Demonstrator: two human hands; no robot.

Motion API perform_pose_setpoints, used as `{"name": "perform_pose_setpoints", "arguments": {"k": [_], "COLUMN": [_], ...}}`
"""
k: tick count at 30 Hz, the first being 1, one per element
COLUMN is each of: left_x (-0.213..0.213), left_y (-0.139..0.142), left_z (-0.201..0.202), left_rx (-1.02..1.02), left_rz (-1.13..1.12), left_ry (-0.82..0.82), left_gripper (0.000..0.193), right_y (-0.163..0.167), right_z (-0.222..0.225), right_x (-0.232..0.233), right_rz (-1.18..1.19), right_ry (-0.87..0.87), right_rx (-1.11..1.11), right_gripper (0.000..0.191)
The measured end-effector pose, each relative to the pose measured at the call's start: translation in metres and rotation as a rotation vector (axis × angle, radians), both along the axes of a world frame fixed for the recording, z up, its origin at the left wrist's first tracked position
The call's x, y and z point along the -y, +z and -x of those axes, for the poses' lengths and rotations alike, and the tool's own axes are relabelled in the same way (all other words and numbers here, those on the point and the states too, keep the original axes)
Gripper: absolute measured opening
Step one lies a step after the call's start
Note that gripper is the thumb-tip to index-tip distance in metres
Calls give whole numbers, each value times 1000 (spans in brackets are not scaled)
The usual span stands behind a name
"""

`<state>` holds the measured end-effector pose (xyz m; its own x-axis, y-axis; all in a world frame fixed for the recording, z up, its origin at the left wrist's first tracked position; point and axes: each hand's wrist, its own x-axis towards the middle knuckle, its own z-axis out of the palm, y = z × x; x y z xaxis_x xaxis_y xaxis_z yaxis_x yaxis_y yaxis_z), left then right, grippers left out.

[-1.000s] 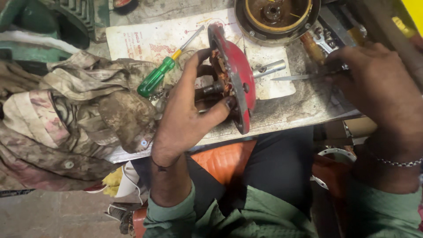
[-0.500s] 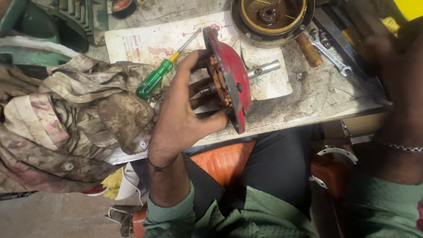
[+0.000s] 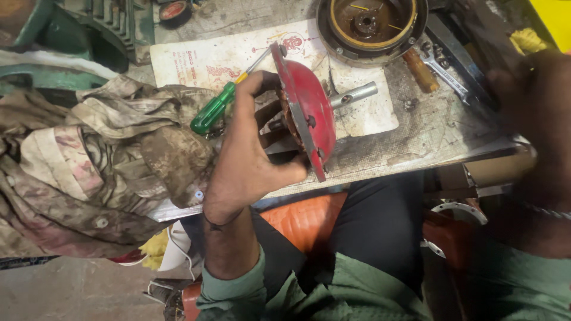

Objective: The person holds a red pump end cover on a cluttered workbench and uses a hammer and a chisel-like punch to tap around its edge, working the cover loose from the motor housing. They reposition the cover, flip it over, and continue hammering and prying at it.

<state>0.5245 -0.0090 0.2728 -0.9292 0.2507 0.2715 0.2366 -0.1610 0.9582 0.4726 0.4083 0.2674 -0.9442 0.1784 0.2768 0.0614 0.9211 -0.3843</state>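
Two hands | left hand (image 3: pixel 250 160) grips red cover (image 3: pixel 306 107) upright | right hand (image 3: pixel 535 119) blurred, unclear

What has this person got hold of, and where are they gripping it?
The left hand holds a red round motor cover on edge, thumb at its lower rim, fingers on the parts behind it. The right hand is blurred; whether it holds anything cannot be told.
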Motion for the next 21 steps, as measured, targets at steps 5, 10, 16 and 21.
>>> {"name": "perform_pose_setpoints", "arguments": {"k": [5, 10, 16, 21], "left_x": [-1, -1, -1, -1], "left_y": [2, 2, -3, -4], "left_z": [1, 1, 3, 0], "left_rx": [44, -5, -52, -22], "left_rz": [-8, 28, 8, -1], "left_ry": [-7, -2, -6, -13], "left_gripper": [101, 102, 103, 104], "right_y": [5, 11, 43, 47], "right_z": [-3, -2, -9, -22], "right_x": [-20, -12, 28, 42], "right_rz": [219, 336, 34, 381], "right_ry": [102, 283, -50, 44], "right_rx": [242, 146, 488, 143], "right_gripper": [50, 56, 44, 33]}}
